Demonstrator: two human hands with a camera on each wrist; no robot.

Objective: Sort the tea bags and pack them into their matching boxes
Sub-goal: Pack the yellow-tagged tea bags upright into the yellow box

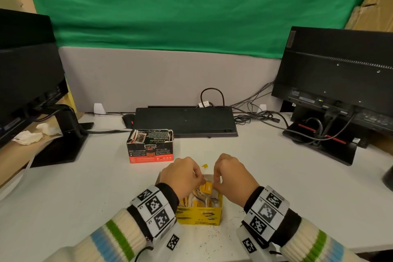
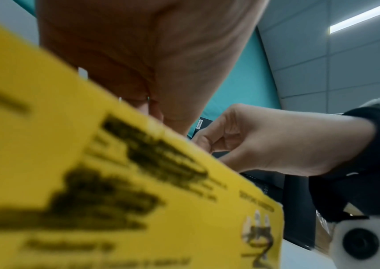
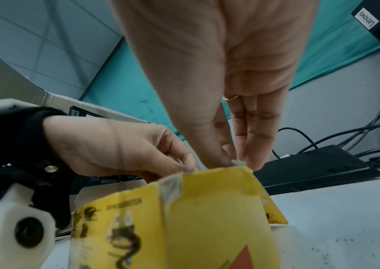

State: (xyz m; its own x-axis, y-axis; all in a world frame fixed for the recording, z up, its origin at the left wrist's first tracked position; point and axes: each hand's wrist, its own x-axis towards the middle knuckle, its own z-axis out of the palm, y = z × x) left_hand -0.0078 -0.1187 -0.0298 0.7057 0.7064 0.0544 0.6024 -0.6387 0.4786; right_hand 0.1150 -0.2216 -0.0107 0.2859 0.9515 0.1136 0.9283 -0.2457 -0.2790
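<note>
**Both hands over the yellow box**

Far left, a black monitor [image 1: 27, 74] is parked on its stand, with crumpled tissue [image 1: 28, 137] lying next to the base. A bit further in, a black and red tea box [image 1: 150, 147] is standing open on the white desk [image 1: 297, 187], just in front of a flipped-over keyboard [image 1: 186, 121].

Front and centre, the yellow box [image 1: 198, 215] is open and stuffed with tea bags [image 1: 202, 199], strings and yellow tags all tangled up. The left hand [image 1: 180, 176] is held over the box's left edge, fingers curled in toward the thumb; whether anything is actually pinched can't be told. The right hand [image 1: 232, 178] is held over the right edge, fingertips [image 3: 253, 160] brought together at the box's raised flap, and a yellow tag [image 1: 206, 187] sits right between the two hands. Loose tea crumbs [image 1: 212, 238] are scattered in front of the box.

Far right, a second monitor [image 1: 340, 70] is seen from behind, cables [image 1: 255, 115] trailing off it.
</note>
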